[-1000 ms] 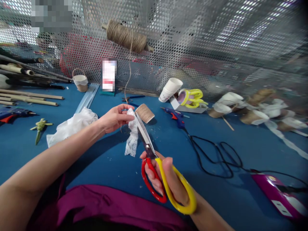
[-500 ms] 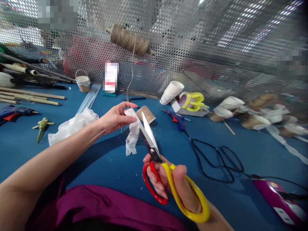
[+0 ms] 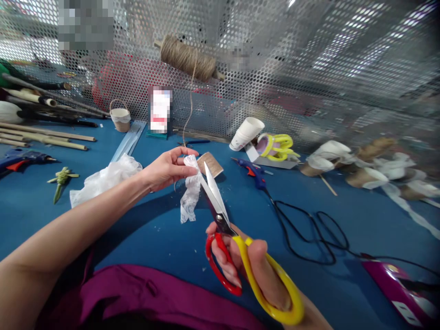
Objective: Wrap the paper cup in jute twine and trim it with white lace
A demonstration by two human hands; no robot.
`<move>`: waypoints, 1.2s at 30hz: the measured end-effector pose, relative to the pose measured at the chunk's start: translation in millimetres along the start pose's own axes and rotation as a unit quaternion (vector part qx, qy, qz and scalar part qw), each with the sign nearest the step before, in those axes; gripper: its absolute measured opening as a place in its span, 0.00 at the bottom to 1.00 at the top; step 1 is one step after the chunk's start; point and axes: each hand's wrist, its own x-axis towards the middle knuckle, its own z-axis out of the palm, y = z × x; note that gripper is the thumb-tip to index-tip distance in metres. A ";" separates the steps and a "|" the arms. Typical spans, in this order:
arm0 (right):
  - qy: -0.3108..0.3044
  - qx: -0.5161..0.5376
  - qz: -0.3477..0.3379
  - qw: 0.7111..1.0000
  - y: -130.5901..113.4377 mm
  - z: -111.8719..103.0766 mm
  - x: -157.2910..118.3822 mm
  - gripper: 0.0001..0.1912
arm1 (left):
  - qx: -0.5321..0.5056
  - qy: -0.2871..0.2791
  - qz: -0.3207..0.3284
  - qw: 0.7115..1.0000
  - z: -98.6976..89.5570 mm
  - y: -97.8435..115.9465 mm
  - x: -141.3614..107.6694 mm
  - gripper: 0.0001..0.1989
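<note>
Lace strip [image 3: 190, 197], white: hung over the blue table [image 3: 165, 243], pinched between left hand's [image 3: 168, 169] thumb and fingers. Scissors [image 3: 220, 220], one red handle, one yellow: gripped in right hand [image 3: 237, 252], blades parted beside the lace. Wrapped cup [image 3: 210, 165], brown: lay just behind. Glue gun [image 3: 252, 172], blue: lay right of it.

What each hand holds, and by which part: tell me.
Left hand: white lace, pinched near its upper end. Right hand: scissors, by their red and yellow handles.
</note>
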 end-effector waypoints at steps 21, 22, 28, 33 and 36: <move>-0.015 -0.021 0.007 1.000 -0.6 -5.6 -1.2 0.39 | 0.058 -0.056 -0.013 0.997 4.1 -4.8 -2.6 0.19; -0.018 -0.019 0.005 1.000 -0.2 -6.2 -1.7 0.39 | 0.060 -0.057 -0.013 0.996 4.2 -4.2 -2.6 0.19; -0.027 -0.001 0.013 1.000 -0.8 -5.5 -6.4 0.35 | 0.072 -0.050 -0.012 0.996 4.4 0.5 -3.5 0.19; -0.029 0.000 0.011 1.000 -1.4 -5.7 -3.4 0.35 | 0.090 -0.063 -0.023 0.994 5.8 -2.2 -3.7 0.18; -0.029 -0.004 0.006 1.000 -1.1 -4.8 -0.6 0.36 | 0.093 -0.072 -0.021 0.993 6.8 -5.2 -3.5 0.18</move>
